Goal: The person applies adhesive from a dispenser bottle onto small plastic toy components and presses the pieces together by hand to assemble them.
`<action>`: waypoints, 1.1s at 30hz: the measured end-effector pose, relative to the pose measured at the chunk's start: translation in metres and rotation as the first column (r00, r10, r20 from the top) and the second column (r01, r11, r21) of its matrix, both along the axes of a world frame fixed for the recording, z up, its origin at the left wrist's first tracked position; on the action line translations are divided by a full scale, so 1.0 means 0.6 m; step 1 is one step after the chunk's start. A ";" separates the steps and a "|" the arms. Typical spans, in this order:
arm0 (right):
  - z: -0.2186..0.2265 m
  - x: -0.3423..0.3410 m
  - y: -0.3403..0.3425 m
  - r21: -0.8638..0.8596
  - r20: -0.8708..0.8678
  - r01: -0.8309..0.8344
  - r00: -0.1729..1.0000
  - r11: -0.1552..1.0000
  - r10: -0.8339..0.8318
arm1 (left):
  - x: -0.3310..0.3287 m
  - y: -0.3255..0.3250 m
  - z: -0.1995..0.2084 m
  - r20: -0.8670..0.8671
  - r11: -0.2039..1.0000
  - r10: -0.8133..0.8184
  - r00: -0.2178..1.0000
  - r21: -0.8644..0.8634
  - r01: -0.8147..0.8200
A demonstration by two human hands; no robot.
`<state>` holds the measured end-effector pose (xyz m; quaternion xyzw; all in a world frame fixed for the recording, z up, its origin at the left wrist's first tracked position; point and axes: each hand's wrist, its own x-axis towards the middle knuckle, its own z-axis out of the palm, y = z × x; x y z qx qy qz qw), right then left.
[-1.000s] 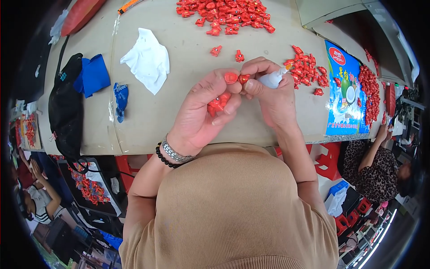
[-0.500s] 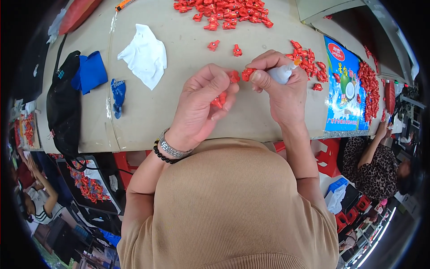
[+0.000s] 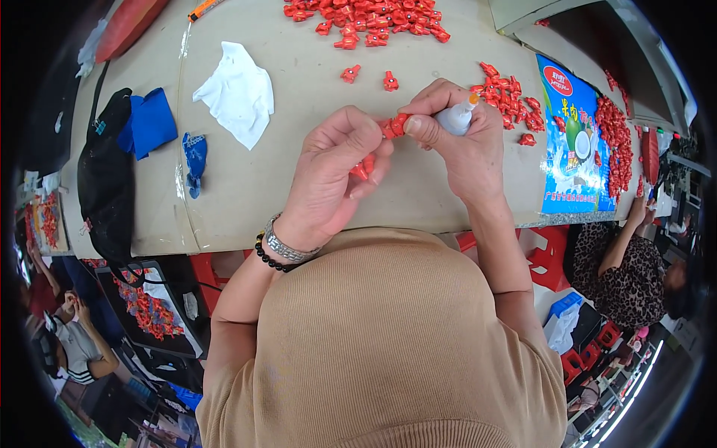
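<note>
Left hand [image 3: 328, 179] curled over the table edge, thumb and forefinger pinching a small red plastic piece [image 3: 393, 125], with a second red piece [image 3: 364, 167] tucked under the lower fingers against the palm. Right hand [image 3: 467, 142] closed around a little white squeeze bottle [image 3: 454, 118] with an orange tip, that tip angled up and away from the pinched piece, thumb pressing on the same red piece from the other side, so both hands meet right there just above the beige table [image 3: 299, 187]. Contents of the bottle: can't tell, body not see-through. Loose heap of matching red pieces [image 3: 366, 13] along the far edge, another scatter [image 3: 508, 97] just beyond the right hand, two strays [image 3: 370, 75] sitting between the heaps. Long pile of more red parts [image 3: 616, 142] past a blue printed sheet [image 3: 571, 142] on the right. Off to the left: crumpled white cloth [image 3: 235, 93], blue cloth [image 3: 153, 123], small blue scrap [image 3: 194, 160], black bag [image 3: 108, 187] hanging over the edge. Down below the table at left, a dark tray [image 3: 160, 328] holding yet more red pieces. Metal watch band and black bead bracelet [image 3: 280, 250] on the left wrist.
</note>
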<state>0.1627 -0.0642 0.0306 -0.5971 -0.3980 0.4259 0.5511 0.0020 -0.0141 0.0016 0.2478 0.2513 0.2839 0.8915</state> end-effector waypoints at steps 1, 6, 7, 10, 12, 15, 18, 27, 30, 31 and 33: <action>-0.001 -0.001 0.000 0.000 0.000 0.000 1.000 1.000 0.000 | 0.000 0.000 -0.001 0.000 1.000 0.000 1.000 0.000 0.000; -0.013 -0.004 0.000 0.026 -0.069 0.018 0.998 1.000 -0.016 | 0.000 0.000 0.001 -0.006 1.000 0.002 1.000 0.005 -0.002; -0.016 -0.004 -0.001 0.025 -0.069 0.018 0.997 1.000 -0.016 | 0.000 0.000 0.001 -0.006 1.000 0.002 1.000 0.004 -0.002; -0.022 -0.005 -0.002 0.032 -0.107 0.024 0.994 0.999 -0.020 | 0.000 0.000 0.000 -0.024 1.000 0.009 1.000 0.028 -0.009; -0.023 -0.008 -0.001 0.052 -0.103 0.022 0.994 0.998 -0.016 | -0.001 0.000 -0.001 -0.036 1.000 0.012 0.999 0.023 -0.011; -0.029 -0.009 -0.001 0.036 -0.171 0.026 0.985 0.999 -0.019 | -0.001 -0.002 0.000 -0.048 1.000 0.024 0.999 0.015 -0.023; -0.034 -0.009 -0.001 0.036 -0.204 0.016 0.979 0.999 -0.009 | -0.001 0.000 -0.003 -0.049 1.000 0.012 0.999 0.013 -0.012; -0.033 -0.001 -0.001 0.000 -0.163 -0.026 0.986 1.000 0.025 | -0.002 0.004 0.006 -0.128 0.993 0.036 0.991 0.118 -0.020; -0.036 0.003 0.002 -0.032 -0.251 -0.052 0.967 0.998 0.043 | -0.003 0.008 0.001 -0.091 0.999 0.002 0.996 0.032 0.001; -0.036 0.001 0.001 -0.032 -0.250 -0.051 0.967 0.998 0.041 | -0.002 0.007 -0.001 -0.090 0.999 0.001 0.996 0.033 0.002; -0.040 -0.007 0.001 0.020 -0.207 0.003 0.978 1.000 0.001 | 0.000 0.003 -0.005 -0.088 0.999 0.050 0.995 0.023 -0.048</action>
